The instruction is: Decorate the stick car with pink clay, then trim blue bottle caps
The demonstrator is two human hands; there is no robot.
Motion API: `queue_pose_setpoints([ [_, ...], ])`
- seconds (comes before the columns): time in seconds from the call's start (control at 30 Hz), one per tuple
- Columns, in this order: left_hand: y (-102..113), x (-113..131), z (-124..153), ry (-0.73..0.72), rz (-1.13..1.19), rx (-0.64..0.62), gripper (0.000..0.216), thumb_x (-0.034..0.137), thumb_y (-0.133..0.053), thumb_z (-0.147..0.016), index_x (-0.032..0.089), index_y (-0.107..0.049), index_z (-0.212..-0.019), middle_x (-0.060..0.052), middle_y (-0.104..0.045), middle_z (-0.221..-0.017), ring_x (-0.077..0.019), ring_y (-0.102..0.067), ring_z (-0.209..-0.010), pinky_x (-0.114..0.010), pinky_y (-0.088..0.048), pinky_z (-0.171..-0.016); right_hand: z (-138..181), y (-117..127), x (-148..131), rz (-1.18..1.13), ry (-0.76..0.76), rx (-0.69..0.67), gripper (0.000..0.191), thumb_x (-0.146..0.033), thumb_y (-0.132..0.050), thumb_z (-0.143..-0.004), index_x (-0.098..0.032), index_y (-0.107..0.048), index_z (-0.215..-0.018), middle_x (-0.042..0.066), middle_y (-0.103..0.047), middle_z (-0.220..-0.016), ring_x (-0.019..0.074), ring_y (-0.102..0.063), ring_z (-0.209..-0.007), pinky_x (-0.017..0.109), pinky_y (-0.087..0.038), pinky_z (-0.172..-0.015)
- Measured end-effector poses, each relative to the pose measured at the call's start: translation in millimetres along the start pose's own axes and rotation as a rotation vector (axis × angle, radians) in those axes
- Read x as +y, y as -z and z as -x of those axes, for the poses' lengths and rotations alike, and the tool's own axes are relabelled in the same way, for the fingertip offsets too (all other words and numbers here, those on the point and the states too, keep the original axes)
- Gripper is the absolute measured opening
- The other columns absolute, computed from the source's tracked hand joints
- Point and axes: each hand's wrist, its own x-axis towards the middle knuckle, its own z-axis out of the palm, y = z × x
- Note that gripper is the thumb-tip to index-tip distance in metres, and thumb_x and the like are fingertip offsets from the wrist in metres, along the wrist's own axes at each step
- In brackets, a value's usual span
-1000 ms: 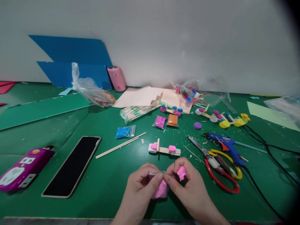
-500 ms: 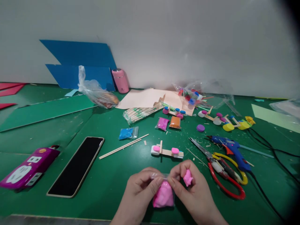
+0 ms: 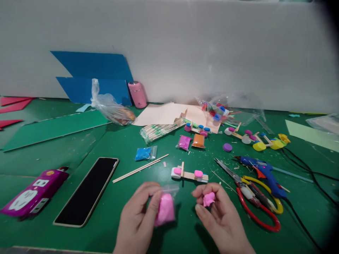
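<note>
Pinched between the thumb and fingers of my left hand [image 3: 141,217] is a small clear bag of pink clay [image 3: 166,209]. My right hand [image 3: 221,215] curls around a loose lump of pink clay [image 3: 209,199], which rests against its fingers; the thumb and index fingertip are apart. Just beyond both hands lies a small stick car [image 3: 189,174] with pink clay pieces and white wheels. Farther off are packets of blue clay [image 3: 143,153], magenta clay [image 3: 183,142] and orange clay [image 3: 198,140].
Scissors [image 3: 254,197] and a blue glue gun [image 3: 265,173] with a trailing cord lie at right. A phone [image 3: 87,190] and a purple case [image 3: 35,192] lie at left. Thin sticks [image 3: 140,168], a skewer bundle [image 3: 161,129] and a pink bottle [image 3: 137,94] are beyond.
My hands have moved apart. The left carries the bag of pink clay leftward, and the right has let go of the bag's top while keeping the pink lump.
</note>
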Motion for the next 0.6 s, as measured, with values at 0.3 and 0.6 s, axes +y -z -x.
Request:
queue_pose_setpoints([
  [0.3,25,-59,-86,-0.498,-0.991,0.341,0.014,0.021,-0.048,-0.078,0.019,-0.061,-0.077,-0.008,-0.063,-0.079,-0.0212,-0.055,-0.074,-0.034,-0.037,-0.065,14,15,0,-0.137,-0.223,0.022,0.028,-0.049,-0.051,-0.077,-0.023,-0.058,-0.085,0.002,-0.064,-0.077,0.0104,-0.052,-0.063,0.017,-0.042,-0.059],
  [0.6,-16,-73,-122,-0.560,-0.991,-0.007,0.021,0.018,-0.042,-0.081,0.021,-0.060,-0.092,-0.010,-0.065,-0.091,-0.0252,-0.054,-0.089,-0.042,-0.033,-0.077,18,18,4,-0.039,-0.176,0.101,0.025,-0.042,-0.059,-0.073,-0.023,-0.064,-0.089,0.003,-0.069,-0.075,0.0130,-0.059,-0.063,0.019,-0.047,-0.059],
])
